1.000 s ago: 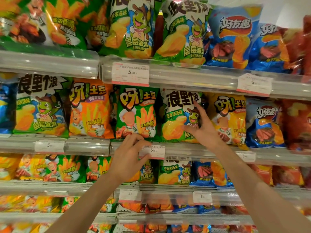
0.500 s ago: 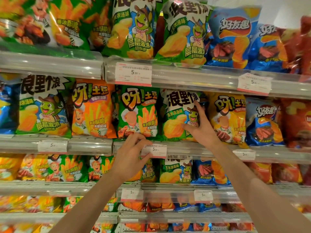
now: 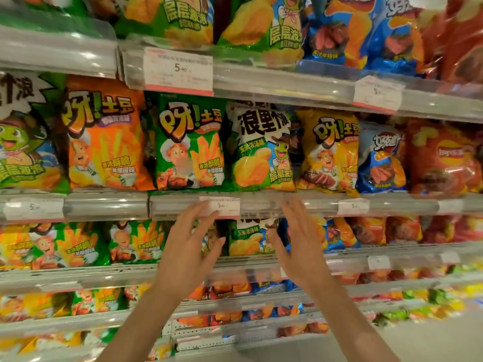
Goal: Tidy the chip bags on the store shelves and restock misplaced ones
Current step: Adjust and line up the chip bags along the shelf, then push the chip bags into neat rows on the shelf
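Store shelves (image 3: pixel 104 205) were full of chip bags (image 3: pixel 262 147); left hand (image 3: pixel 188 253) and right hand (image 3: pixel 300 246) hovered below, fingers spread wide, holding nothing.

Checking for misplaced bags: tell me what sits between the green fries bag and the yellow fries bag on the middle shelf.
In the head view, one frog-mascot bag stands between the green fries bag and the yellow fries bag.
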{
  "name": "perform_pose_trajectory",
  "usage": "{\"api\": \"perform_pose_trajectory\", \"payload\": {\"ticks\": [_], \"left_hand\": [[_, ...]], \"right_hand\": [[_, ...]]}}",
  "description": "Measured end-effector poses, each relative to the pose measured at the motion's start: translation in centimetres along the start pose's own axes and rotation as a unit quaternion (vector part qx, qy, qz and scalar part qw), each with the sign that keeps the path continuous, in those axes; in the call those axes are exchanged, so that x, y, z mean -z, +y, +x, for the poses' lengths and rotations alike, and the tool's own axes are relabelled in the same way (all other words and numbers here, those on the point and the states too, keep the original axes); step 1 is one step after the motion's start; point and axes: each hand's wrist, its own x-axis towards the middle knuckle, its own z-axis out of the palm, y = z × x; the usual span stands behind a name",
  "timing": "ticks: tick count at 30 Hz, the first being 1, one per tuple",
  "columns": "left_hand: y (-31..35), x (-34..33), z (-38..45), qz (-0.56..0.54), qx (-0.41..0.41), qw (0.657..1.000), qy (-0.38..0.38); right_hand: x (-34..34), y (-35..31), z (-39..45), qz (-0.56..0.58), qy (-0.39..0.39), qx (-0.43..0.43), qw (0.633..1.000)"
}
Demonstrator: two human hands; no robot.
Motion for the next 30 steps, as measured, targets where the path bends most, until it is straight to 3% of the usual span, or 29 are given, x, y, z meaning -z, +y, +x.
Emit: {"api": "perform_pose_trajectory", "payload": {"ticks": [3, 7, 16, 22, 26, 30], "left_hand": [[0.8, -1.3, -2.4, -0.013, 0.008, 1.0, -0.016], [1.9, -2.6, -4.8, -0.029, 0.105, 0.992, -0.066], [6.2, -6.5, -5.5, -0.012, 0.203, 0.972, -0.114], [13.7, -12.1, -3.2, 0.015, 0.236, 0.97, -0.061], [18.3, -15.4, -0.7, 0.043, 0.233, 0.968, -0.08], [21.2, -17.0, 2.3, 0.082, 0.185, 0.977, -0.063]], "right_hand": [[-1.2, 1.7, -4.1, -0.001, -0.053, -0.04, 0.998], [-1.1, 4.3, -7.4, -0.019, -0.109, -0.116, 0.987], [2.1, 11.2, -8.8, 0.012, -0.111, -0.166, 0.98], [6.2, 20.2, -8.2, 0.037, -0.133, -0.15, 0.979], [10.1, 25.8, -7.1, 0.042, -0.126, -0.122, 0.984], [12.9, 29.2, -5.2, 0.024, -0.128, -0.091, 0.987]]}}
